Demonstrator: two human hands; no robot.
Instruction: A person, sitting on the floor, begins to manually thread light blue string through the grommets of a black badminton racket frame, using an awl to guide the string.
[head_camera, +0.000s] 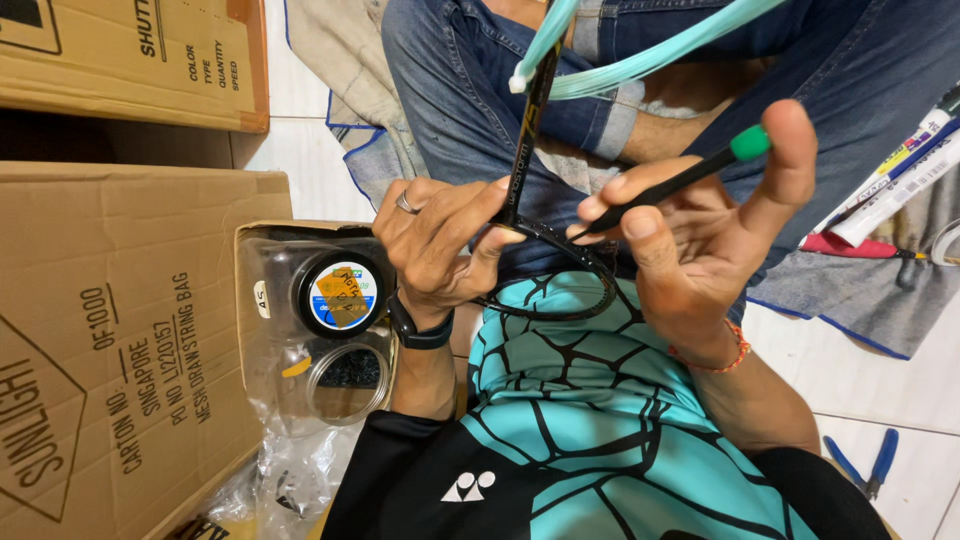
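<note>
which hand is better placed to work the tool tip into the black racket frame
Right, most likely. The right hand already holds the slim black green-capped awl, its tip near the black racket frame. The left hand is occupied pinching that frame steady.

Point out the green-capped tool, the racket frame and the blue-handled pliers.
green-capped tool (690, 175), head view, on its black shaft.
racket frame (585, 260), head view, on the black curved rim.
blue-handled pliers (880, 462), head view, on one handle.

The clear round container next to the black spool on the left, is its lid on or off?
Cannot tell. The clear round container lies under crinkled plastic wrap below the black spool; dark contents show through, but any lid is hidden by glare.
</note>
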